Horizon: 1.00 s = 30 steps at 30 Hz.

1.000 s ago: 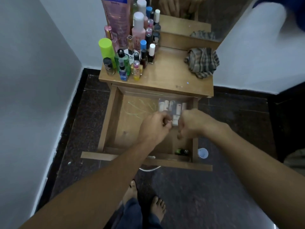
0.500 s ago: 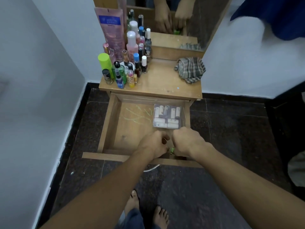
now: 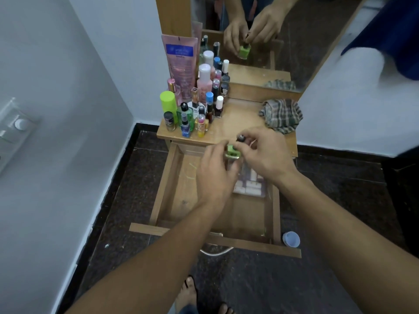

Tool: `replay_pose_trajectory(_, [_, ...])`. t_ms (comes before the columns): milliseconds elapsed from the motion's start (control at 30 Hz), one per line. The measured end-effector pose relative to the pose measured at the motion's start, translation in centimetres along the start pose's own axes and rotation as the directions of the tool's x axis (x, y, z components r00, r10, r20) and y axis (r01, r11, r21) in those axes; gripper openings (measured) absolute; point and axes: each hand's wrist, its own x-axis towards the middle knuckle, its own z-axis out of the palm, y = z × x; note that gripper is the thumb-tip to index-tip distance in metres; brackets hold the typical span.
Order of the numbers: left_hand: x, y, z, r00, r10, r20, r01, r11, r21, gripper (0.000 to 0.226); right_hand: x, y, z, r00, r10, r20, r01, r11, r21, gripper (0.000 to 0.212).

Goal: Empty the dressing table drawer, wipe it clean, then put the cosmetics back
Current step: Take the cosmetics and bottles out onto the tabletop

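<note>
A small green nail-polish bottle (image 3: pixel 231 151) is held between both hands above the back of the open wooden drawer (image 3: pixel 179 191). My left hand (image 3: pixel 215 175) holds its green body from below. My right hand (image 3: pixel 263 152) pinches its dark cap (image 3: pixel 240 138). A clear box of small white tubes (image 3: pixel 249 185) lies at the drawer's right side, partly hidden by my hands. Several cosmetic bottles (image 3: pixel 195 109) crowd the tabletop's left side. A checked cloth (image 3: pixel 281 115) lies crumpled on the tabletop at the right.
A mirror (image 3: pixel 260 30) behind the tabletop reflects my hands and the green bottle. A tall pink tube (image 3: pixel 180 62) leans at the back left. A small round lid (image 3: pixel 291 239) lies on the dark floor by the drawer's front right corner. Walls close in on both sides.
My hands rose from the drawer's front end toward the tabletop edge, lifting the green bottle out. The camera view tilted up, showing more of the mirror.
</note>
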Motion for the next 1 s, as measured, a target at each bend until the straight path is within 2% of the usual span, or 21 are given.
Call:
replay_pose_trajectory(100, [0.4,-0.3,-0.3,0.997,-0.055,-0.06,0.054,0.998,-0.008,0.052,2.7,-0.9,0.6,0.997,-0.003,-0.077,0.006,0.999,0.033,0.01])
replay_pose_trajectory(267, [0.1,-1.9,0.2,0.991,-0.116,-0.06,0.117,0.993,0.026,0.04,6.9,-2.1,2.3,0.997,0.022,-0.072,-0.024,0.999,-0.036,0.015])
replay_pose_trajectory(433, [0.0,-3.0,0.5,0.994,-0.11,0.003,0.109,0.992,0.063,0.04,8.7,-2.2,3.6,0.999,0.032,-0.044,-0.036,0.996,-0.079,0.013])
replay_pose_trajectory(833, [0.5,-3.9,0.9,0.996,-0.081,0.047,0.078,0.995,0.067,0.043,8.0,-1.6,3.9,1.0,0.011,-0.009,-0.012,0.996,-0.09,0.012])
replay_pose_trajectory(933, [0.3,-4.1,1.1,0.994,-0.094,0.052,0.088,0.99,0.108,0.039,7.0,-1.4,2.8,0.997,0.06,-0.04,-0.063,0.996,-0.063,0.028])
replay_pose_trajectory(1000, [0.0,-4.7,1.5,0.978,-0.176,0.112,0.16,0.978,0.136,0.034,5.2,-0.9,1.6,0.984,0.126,-0.124,-0.129,0.991,-0.022,0.033])
